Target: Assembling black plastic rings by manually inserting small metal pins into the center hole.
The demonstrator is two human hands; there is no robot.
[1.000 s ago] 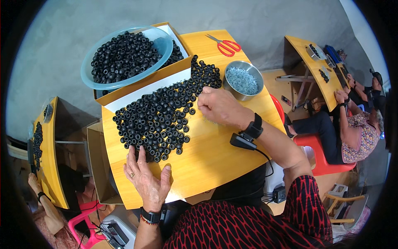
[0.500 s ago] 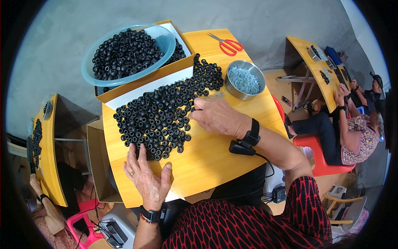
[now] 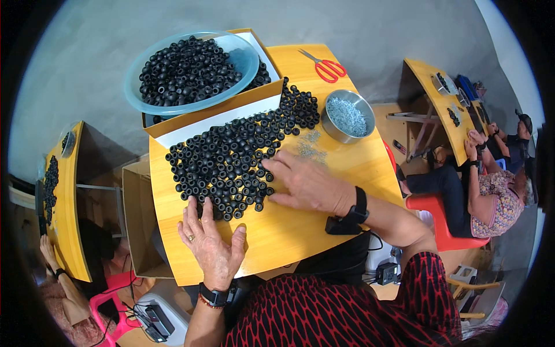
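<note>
Bordering the view at left, a side table (image 3: 68, 214) carries a dark heap, another person's hand (image 3: 49, 250) at its edge. On the main tabletop (image 3: 289, 240), a translucent blue basin (image 3: 245, 58) full of black pieces rests in a cardboard box (image 3: 269, 91) at the far left corner. The box's near wall blocks the far side of the loose black pieces (image 3: 222, 165), which cover the tabletop's left and middle. Red-handled scissors (image 3: 318, 61) lie near the far right corner; a metal bowl (image 3: 341, 135) of small pale bits stands by the right edge, with clear bits (image 3: 311, 147) scattered just beside it.

The left hand (image 3: 214, 248) is palm down, fingers spread and thumb held away, 2 fingertips at the pile's near margin. The right hand (image 3: 315, 185) is palm down at the pile's right side, thumb and index finger apart; whether it holds anything under the palm, I cannot tell.

Yellow wood runs from the left hand to the left edge, between the 2 hands to the near edge, and from the clear bits to the right edge.
</note>
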